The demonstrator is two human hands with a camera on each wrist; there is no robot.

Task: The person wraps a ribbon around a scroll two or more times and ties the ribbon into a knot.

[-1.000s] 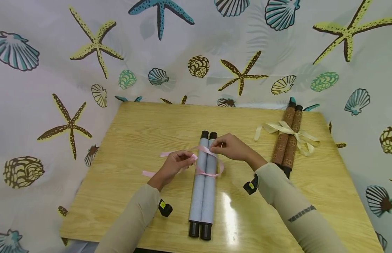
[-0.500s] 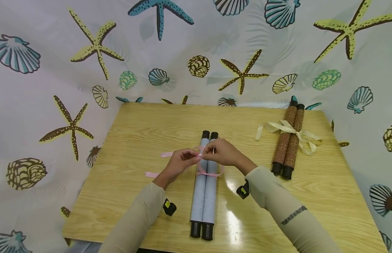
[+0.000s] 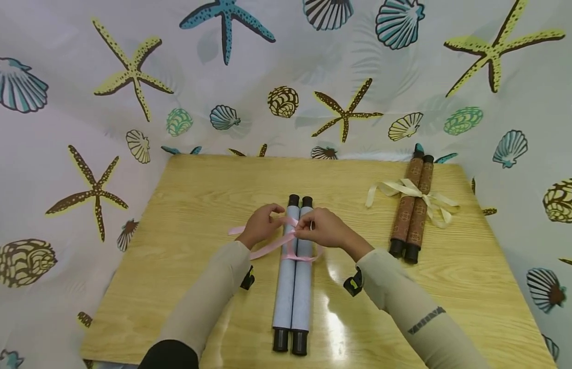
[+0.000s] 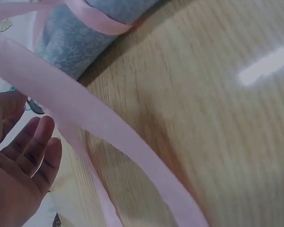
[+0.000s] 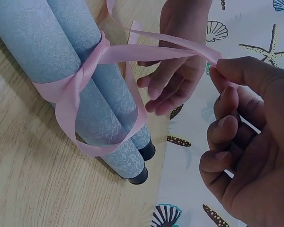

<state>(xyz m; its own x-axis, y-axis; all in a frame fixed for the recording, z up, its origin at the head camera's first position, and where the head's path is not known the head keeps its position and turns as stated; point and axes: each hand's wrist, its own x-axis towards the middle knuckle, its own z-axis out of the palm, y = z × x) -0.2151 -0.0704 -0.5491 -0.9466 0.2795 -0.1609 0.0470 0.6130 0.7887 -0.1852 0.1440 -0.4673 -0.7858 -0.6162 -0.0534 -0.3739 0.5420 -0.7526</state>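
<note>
Two pale blue patterned rolls (image 3: 292, 297) with black end caps lie side by side on the table. A pink ribbon (image 5: 146, 53) crosses around them, with a loose loop toward their far ends. My right hand (image 3: 325, 227) pinches the ribbon between thumb and index finger above the rolls, and a strand runs taut from there to the crossing in the right wrist view. Just left of the rolls, my left hand (image 3: 263, 224) has loosely bent fingers beside the ribbon and grips nothing. In the left wrist view a ribbon tail (image 4: 104, 118) hangs past those fingers (image 4: 47, 161).
Two brown patterned rolls (image 3: 408, 215), tied with a cream ribbon bow (image 3: 417, 193), lie at the right back of the wooden table (image 3: 198, 189). Behind the table hangs a white cloth (image 3: 249, 77) printed with shells and starfish.
The right hand moved left to the left hand and pinched the ribbon there. The left hand then let go of it and shifted up, while a ribbon tail now stretches down-left from the right fingers.
</note>
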